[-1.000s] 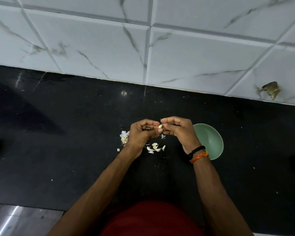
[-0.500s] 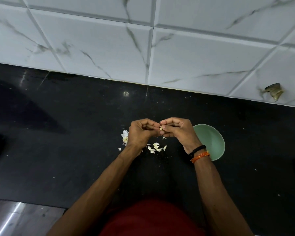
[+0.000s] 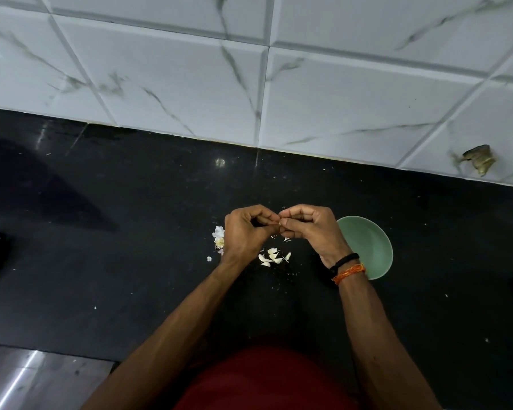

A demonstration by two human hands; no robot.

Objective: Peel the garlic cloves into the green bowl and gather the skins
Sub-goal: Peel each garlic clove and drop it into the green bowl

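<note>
Peeling: left hand and right hand meet fingertip to fingertip above the black counter, fingers curled, pinching a garlic clove barely visible between them.
Green bowl: just right of the right hand.
Skins: scattered near the hands; more left.

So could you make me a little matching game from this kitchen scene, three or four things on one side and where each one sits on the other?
Things:
1. green bowl
2. loose garlic skins
3. garlic bulb pieces
4. orange thread band

Places:
A. round the right wrist
B. on the counter just beyond the left hand's outer side
C. on the counter beside the right hand
D. on the counter below and between both hands

Pairs: 1-C, 2-D, 3-B, 4-A
</note>
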